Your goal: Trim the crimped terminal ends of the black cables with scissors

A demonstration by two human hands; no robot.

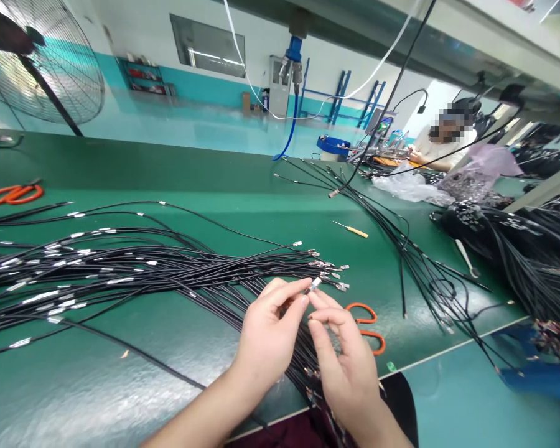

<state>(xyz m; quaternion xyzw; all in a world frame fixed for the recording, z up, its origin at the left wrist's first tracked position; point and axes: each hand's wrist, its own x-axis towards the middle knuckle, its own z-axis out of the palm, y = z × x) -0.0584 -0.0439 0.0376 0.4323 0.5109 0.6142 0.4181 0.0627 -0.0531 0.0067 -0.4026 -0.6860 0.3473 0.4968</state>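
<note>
My left hand (270, 323) is closed in a pinch on the end of a black cable, from which a small white connector (316, 284) sticks out at the fingertips. Right beside it, my right hand (343, 348) has thumb and index finger brought together. Something tiny and dark shows at their tips, too small to name. Under and behind both hands lies a bundle of black cables (182, 274) with white labels, many ending in small white connectors. Orange-handled scissors (368, 307) lie partly hidden behind my right hand.
A yellow-handled pick (357, 232) lies on the green table (242, 205). More black cables (401, 239) and a heaped cable bundle (490, 255) are at the right. Other orange scissors (14, 194) lie far left. A blue hose (293, 124) hangs overhead; a person (448, 140) sits beyond.
</note>
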